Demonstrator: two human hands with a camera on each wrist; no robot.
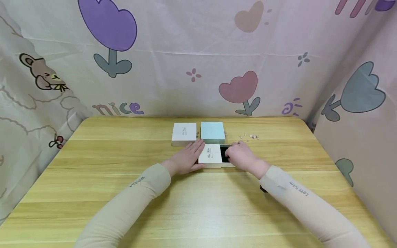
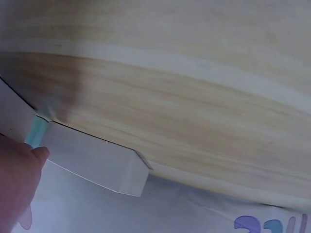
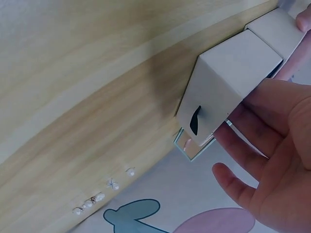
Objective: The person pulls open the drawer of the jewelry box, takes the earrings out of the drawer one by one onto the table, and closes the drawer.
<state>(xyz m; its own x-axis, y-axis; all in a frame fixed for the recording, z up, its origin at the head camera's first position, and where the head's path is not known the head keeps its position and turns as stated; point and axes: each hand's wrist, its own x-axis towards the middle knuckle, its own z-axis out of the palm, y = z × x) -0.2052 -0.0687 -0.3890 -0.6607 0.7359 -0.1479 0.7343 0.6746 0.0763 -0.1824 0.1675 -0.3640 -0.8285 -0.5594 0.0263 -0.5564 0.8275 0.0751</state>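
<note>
A white slide-out box (image 1: 210,154) with dark lettering lies in front, its drawer (image 1: 227,165) pulled out to the right and lined in black. My left hand (image 1: 186,158) holds its left end, thumb at the near side and fingers at the far side. Over the drawer sits my right hand (image 1: 243,156), index finger and thumb hidden by the box wall, the other fingers loosely bent in the right wrist view. Whether those hidden fingers pinch anything cannot be seen. A dark ribbon tab (image 3: 195,121) shows on the drawer's end.
Behind stand another white box (image 1: 183,131) and a light blue box (image 1: 212,131). Several small pearly earrings (image 1: 254,137) lie scattered at the back right of the wooden table (image 1: 124,148). A printed curtain (image 1: 173,41) hangs behind. A small black object (image 1: 263,189) shows beneath the right sleeve.
</note>
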